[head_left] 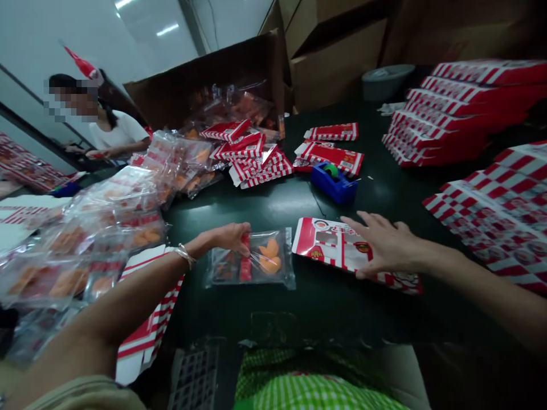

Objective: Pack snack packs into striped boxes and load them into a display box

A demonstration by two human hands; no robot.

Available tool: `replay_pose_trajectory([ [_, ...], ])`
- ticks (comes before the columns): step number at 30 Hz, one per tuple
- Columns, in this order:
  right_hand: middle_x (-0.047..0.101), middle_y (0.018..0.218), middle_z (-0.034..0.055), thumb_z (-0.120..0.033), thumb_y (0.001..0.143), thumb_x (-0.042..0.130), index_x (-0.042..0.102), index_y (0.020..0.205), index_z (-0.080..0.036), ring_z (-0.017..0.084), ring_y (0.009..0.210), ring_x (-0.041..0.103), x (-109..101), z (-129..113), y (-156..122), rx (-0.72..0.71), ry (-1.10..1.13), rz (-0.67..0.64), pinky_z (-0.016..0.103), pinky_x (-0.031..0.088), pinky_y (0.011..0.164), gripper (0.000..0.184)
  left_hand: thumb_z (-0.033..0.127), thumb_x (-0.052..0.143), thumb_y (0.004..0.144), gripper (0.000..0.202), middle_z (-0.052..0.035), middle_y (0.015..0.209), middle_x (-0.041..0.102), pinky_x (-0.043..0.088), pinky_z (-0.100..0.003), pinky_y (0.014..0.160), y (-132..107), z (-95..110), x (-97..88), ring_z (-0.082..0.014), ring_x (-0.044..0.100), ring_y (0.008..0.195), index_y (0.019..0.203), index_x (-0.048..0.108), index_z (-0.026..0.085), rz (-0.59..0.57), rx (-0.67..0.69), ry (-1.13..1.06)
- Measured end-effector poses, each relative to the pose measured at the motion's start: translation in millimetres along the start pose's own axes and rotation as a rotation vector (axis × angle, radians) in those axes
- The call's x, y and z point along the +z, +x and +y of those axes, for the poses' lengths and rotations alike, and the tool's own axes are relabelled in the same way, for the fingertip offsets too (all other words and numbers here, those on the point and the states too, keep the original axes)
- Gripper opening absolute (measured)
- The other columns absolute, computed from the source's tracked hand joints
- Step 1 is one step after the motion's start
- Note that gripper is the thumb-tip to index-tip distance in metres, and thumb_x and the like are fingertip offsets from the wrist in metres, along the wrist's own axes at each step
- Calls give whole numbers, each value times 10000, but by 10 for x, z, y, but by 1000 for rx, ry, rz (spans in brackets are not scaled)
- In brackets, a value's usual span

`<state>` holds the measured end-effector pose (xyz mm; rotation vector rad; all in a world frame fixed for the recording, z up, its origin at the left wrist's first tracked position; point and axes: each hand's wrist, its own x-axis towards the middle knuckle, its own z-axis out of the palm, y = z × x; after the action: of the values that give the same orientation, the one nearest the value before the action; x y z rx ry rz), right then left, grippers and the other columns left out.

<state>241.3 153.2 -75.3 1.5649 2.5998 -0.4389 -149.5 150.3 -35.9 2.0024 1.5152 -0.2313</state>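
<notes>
My left hand (228, 238) rests on the top edge of a clear plastic bag (273, 259), with its fingers gripping the plastic. The bag lies flat on the dark table and holds orange pieces and a red strip. My right hand (382, 245) is open with fingers spread, its fingertips on a flat red-and-white printed carton blank (329, 242). This blank lies to the right of the bag, partly under my right palm. A bracelet circles my left wrist.
A blue tape dispenser (333, 182) stands beyond the blank. Red-and-white cartons (465, 114) are stacked at right, and more bags (77, 245) are heaped at left. A brown cardboard box (200, 85) holds bags at the back. A person (115, 134) sits far left.
</notes>
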Motion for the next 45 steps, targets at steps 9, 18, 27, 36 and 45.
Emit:
replay_pose_trajectory([
  [9,279,1517,239,-616,454,784,394,1441,-220,480,1356,277,203,-72,-298,-217,-59,-1,683,275,1006,1133,269,706,641,654,21,702,652,413,-230,578,-540,68,331,-156,576,595,1271,556,181,260,-224,-451],
  [18,396,1454,172,-458,562,756,330,1460,-268,410,1287,401,313,-95,-552,-451,35,224,612,320,1003,1012,317,684,724,749,49,671,649,443,-238,484,-752,174,885,-126,540,449,1387,347,226,322,-307,-844],
  [27,325,1489,177,-415,580,745,298,1473,-271,435,1293,371,331,-139,-408,-630,20,307,650,273,1009,1009,240,759,709,714,-81,1194,662,498,-332,872,-904,313,943,-215,658,965,1357,461,206,31,38,-1329],
  [36,287,1538,137,-447,575,764,314,1474,-310,451,1345,318,509,-166,-175,-644,68,291,670,216,1055,1014,313,696,764,387,-53,1082,728,528,-360,839,-360,353,613,-256,670,941,1127,695,178,-315,260,-921],
  [45,263,1534,204,-603,495,802,403,1434,-223,473,1389,192,261,-48,-206,-412,169,173,683,164,1072,1089,281,610,787,355,-72,1010,717,466,-376,924,-322,472,494,-252,647,991,1119,646,163,447,21,-473],
])
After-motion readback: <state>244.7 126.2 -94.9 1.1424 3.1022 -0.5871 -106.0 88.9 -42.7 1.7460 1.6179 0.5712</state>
